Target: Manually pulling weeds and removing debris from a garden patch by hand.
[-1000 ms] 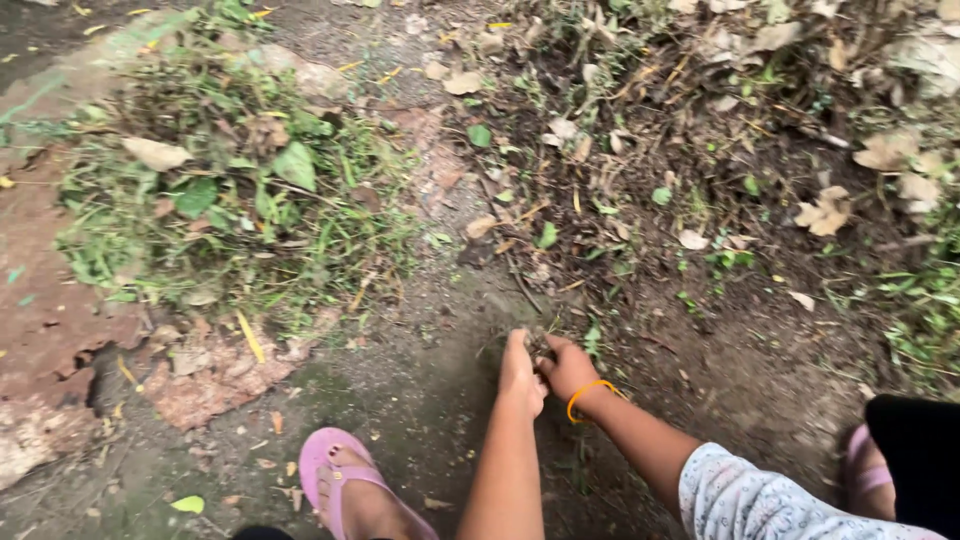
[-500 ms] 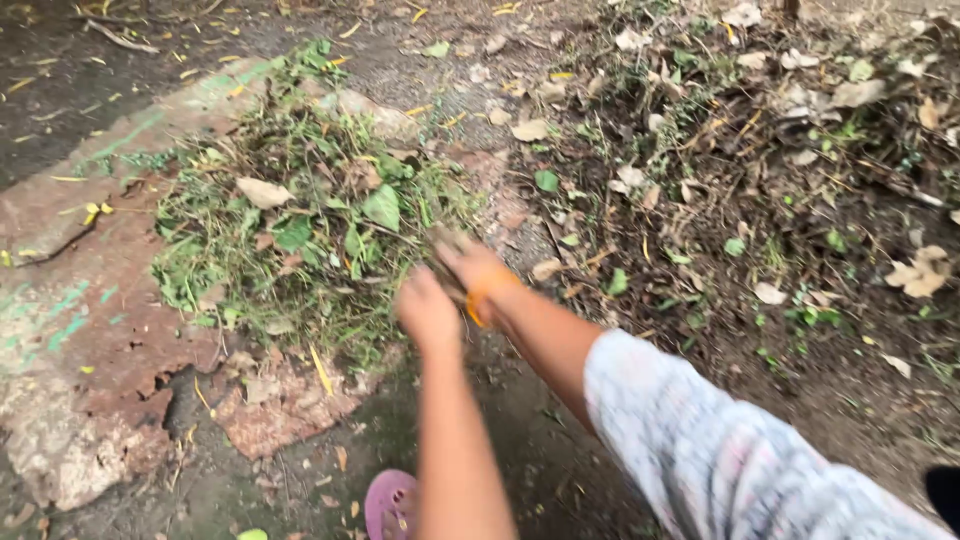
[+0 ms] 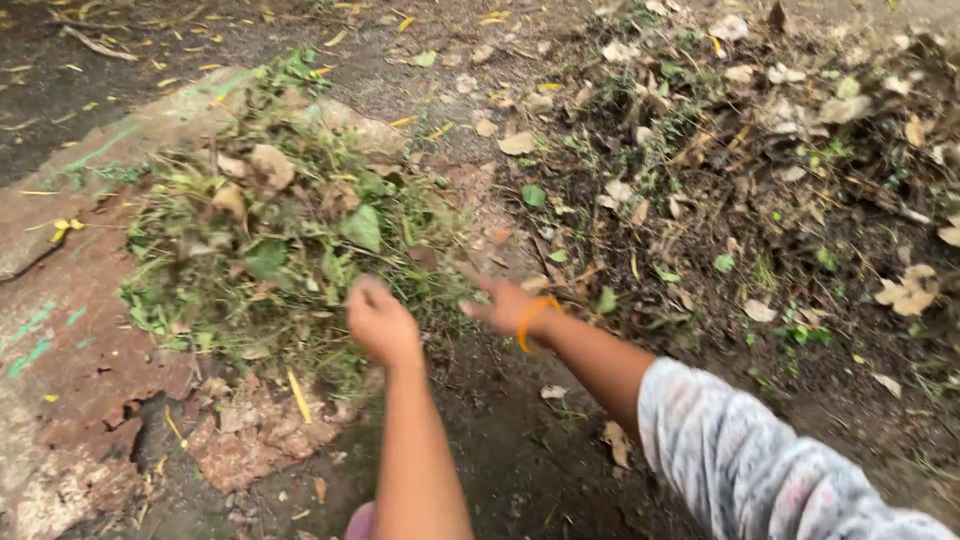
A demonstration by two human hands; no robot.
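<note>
A loose heap of pulled green weeds, stems and dry brown leaves [image 3: 270, 240] lies on a cracked reddish slab [image 3: 70, 350] at the ground's left side. Both hands hover at its near edge: the left hand [image 3: 380, 325] loosely curled, its contents blurred; the right hand [image 3: 505, 303], with an orange wristband [image 3: 530, 322], spread open and empty. Dark leaf-strewn soil [image 3: 760, 230] lies right.
</note>
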